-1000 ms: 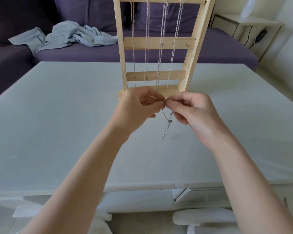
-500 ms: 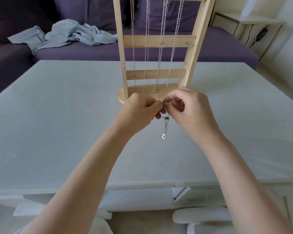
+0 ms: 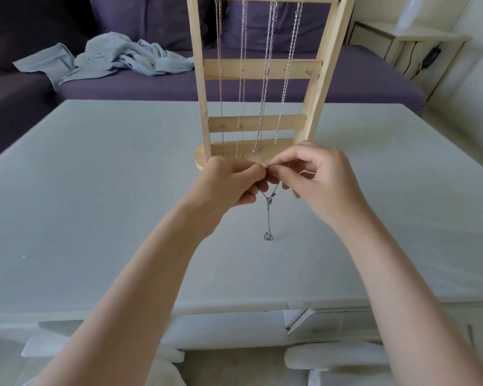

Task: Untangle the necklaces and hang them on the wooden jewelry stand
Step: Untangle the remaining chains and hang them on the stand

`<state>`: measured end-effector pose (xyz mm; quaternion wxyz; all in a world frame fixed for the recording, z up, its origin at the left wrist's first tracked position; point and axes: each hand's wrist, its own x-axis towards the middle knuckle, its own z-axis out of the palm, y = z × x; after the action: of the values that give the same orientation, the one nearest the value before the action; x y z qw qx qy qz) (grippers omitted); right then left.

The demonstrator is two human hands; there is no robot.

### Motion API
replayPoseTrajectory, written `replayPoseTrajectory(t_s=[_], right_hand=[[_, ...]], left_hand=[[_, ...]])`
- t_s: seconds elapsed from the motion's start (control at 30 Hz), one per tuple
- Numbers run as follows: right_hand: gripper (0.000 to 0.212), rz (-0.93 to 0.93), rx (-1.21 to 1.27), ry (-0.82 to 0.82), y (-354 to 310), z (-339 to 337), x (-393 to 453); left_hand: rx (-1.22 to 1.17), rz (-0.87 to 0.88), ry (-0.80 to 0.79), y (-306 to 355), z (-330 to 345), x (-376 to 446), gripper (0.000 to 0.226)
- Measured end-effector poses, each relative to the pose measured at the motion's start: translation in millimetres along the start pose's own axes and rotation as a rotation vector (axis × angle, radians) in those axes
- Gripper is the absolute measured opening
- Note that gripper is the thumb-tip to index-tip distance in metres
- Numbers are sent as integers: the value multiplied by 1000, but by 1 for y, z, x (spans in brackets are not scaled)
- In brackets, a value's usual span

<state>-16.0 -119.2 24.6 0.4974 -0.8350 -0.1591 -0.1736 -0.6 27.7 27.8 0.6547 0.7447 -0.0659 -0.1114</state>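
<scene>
Pinching a thin silver necklace chain (image 3: 268, 215) between them, the left hand (image 3: 229, 185) and the right hand (image 3: 322, 179) meet in the head view just in front of the tall pale wooden jewelry stand (image 3: 262, 71), with fingers and thumbs curled tight on the two upper ends of the chain. Below the fingertips the two strands come together into a small knot and then run as one twisted length down to a small ring-shaped silver pendant (image 3: 268, 235), which hangs just above or on the pale grey table (image 3: 95, 190); I cannot tell which. Four silver chains (image 3: 265, 79) already hang from the stand's top bar, their lower ends near its rounded base. The step in hand looks like working out the last tangle or the clasp. To do it well, the strands should be eased apart gently rather than pulled, since tension would tighten the knot, and the pendant should hang free so the twist can unwind. Behind the table, a crumpled pale blue cloth (image 3: 109, 57) lies on a dark purple sofa (image 3: 151, 87).
</scene>
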Motion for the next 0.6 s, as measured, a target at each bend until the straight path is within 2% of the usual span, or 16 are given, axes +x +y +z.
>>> replayPoseTrajectory(t_s=[0.1,0.27,0.33,0.43,0.6], right_hand=[[26,39,48,-2,-1,-3,0],[22,132,43,80,-1,0,-1],[19,192,162,165,-2,-2,-1],[16,248,388,210,-5,-6,0],[15,253,559,189,-9,-6,0]], left_hand=[[-26,12,0,1,-1,-1,26],[-68,15,29,2,-2,-1,28],[-40,-4,101,2,-4,2,29],[164,16,203,-1,-8,5,30],[359,41,31,-8,-4,2,11]])
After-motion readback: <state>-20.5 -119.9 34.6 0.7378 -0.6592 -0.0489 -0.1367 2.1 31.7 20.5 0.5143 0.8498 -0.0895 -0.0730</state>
